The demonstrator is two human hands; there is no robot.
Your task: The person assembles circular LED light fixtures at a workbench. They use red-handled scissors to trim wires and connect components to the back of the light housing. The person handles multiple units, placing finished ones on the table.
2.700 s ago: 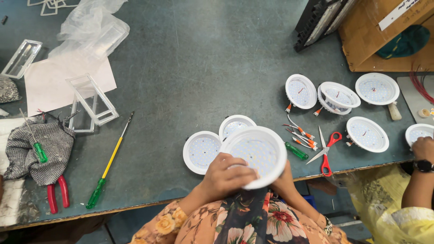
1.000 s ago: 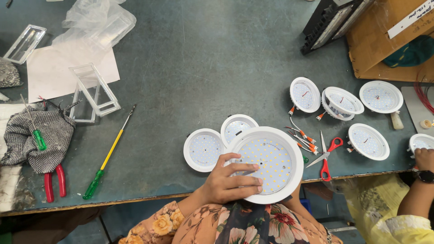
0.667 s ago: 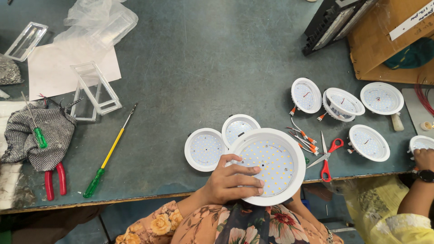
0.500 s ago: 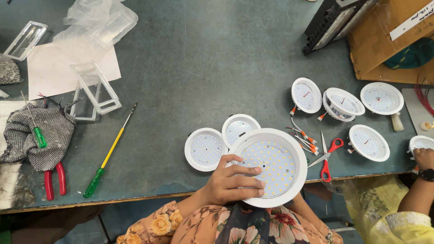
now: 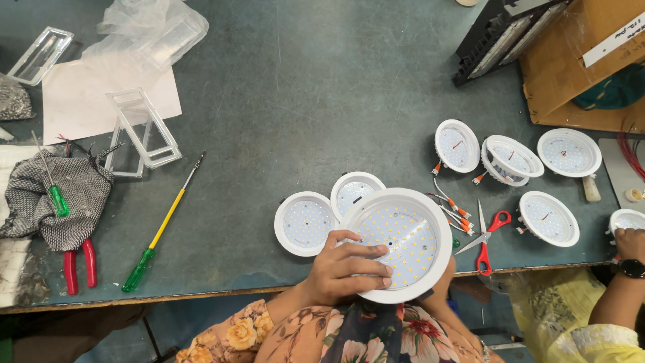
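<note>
**Large round lamp panel held over the near edge of a green bench**

The work surface was a dull green bench (image 5: 322, 101), scuffed and pale in streaks, its near edge running just under the large round lamp panel (image 5: 403, 243). Below that edge only a strip of dim floor and a floral sleeve (image 5: 269, 336) showed; nothing more of the room could be made out.

The right hand (image 5: 445, 282) was almost wholly hidden behind the panel, only a sliver showing at its lower right rim, so its grip could not be told. A co-worker's hand (image 5: 630, 243), well right of the panel, was cut by the frame edge and rested on a small lamp (image 5: 628, 220) that was itself half out of view.

The left hand (image 5: 346, 269) grasped the panel at its lower left, fingers (image 5: 366, 250) spread flat across the dotted white face, thumb below the rim. The panel sat tilted face up, overhanging the bench edge.

Just left of the panel, touching or nearly touching it, lay two smaller white lamps (image 5: 306, 223). Right of it lay red-handled scissors (image 5: 485, 236) and loose orange-tipped wires (image 5: 451, 205); beyond those, four more small lamps (image 5: 510, 159). Well left of the panel lay a yellow-shafted screwdriver (image 5: 164, 222), red pliers (image 5: 79, 263) and a grey cloth (image 5: 64, 202). Farther off left were clear plastic frames (image 5: 141, 131) on white paper (image 5: 101, 97), and far right a cardboard box (image 5: 571, 67).
</note>
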